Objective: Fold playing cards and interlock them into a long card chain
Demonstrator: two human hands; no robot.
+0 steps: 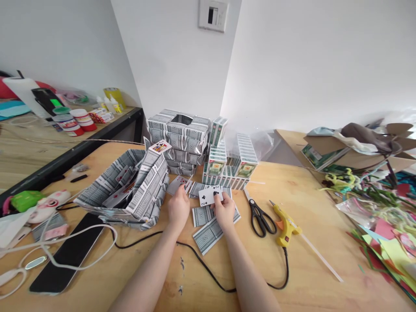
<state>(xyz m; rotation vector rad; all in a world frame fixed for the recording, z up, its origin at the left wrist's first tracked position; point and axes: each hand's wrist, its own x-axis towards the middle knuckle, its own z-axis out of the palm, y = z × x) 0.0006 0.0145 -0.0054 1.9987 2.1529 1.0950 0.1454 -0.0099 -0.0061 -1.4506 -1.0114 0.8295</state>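
In my right hand (225, 210) is a two of clubs playing card (207, 197), face up, with the thumb pressed on its right end. My left hand (179, 209) is closed, its thumb over a face-up card (174, 183) just beyond it. Under and around my right hand, several grey-backed cards (208, 237) lie face down, partly overlapping. To the left stands an open box built from folded cards (151, 190), with loose cards inside and a face card (160, 146) on its edge. Behind it rises a larger folded-card block (185, 138) with an opening on top.
Boxed card decks (245, 167) are stacked at the back. Black scissors (260, 219) and a yellow glue gun (287, 225) lie to the right, its black cord (208, 268) crossing near my forearms. A black phone-like slab (69, 255) and white cables sit left; coloured scraps (393, 251) far right.
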